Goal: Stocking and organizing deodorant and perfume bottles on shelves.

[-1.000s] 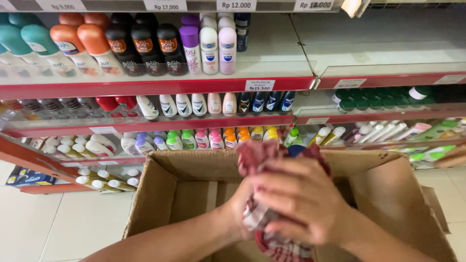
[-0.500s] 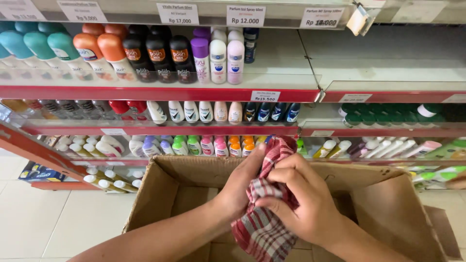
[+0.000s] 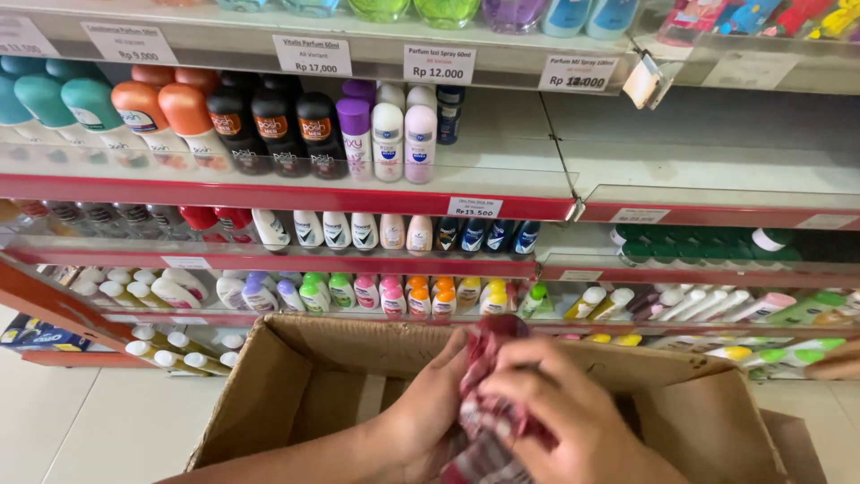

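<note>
Box (image 3: 269, 403) open on top, its far edge just under the shelves (image 3: 296, 193) | cloth (image 3: 488, 394), red checks, bunched over the box between both hands | left hand (image 3: 430, 417) and right hand (image 3: 560, 417) both hold it, fingers look closed, a bit blurry

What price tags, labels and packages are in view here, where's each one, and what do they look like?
Price tags: white rectangles along the top shelf edge.
Small tag: white, on the red shelf rail.
Roll-on bottles: teal, orange, black, white, on the upper shelf.
Cardboard box: brown, open, below both hands.
</note>
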